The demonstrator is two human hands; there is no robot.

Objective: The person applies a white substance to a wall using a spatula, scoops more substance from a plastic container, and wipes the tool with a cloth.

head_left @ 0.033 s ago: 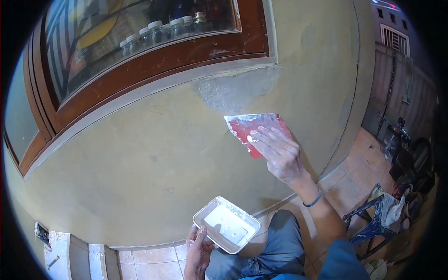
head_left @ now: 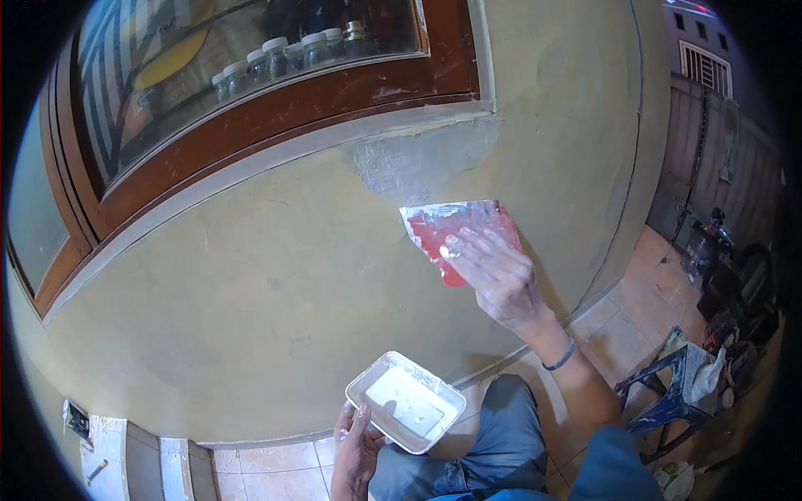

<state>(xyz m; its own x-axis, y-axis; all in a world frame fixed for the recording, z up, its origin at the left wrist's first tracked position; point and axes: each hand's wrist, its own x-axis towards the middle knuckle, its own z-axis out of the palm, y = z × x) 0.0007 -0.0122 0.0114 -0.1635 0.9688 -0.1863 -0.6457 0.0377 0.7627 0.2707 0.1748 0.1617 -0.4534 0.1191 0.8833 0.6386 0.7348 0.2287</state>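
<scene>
My right hand [head_left: 501,280] presses a flat red spreader [head_left: 443,225], smeared with white filler, against the ochre wall [head_left: 251,292]. The spreader's top edge lies just under a grey patch of fresh filler [head_left: 418,163], below the wooden window frame [head_left: 292,108]. Lower down, my left hand [head_left: 355,447] grips a white rectangular tray [head_left: 368,384] from beneath. White filler covers the tray's bottom. The tray hangs above my knee in dark trousers [head_left: 510,426], apart from the wall.
Several lidded jars [head_left: 284,58] stand behind the window glass. A blue metal stool [head_left: 668,392] draped with cloth sits on the tiled floor at the right. Farther right stand a parked motorbike [head_left: 735,259] and a metal gate [head_left: 710,142].
</scene>
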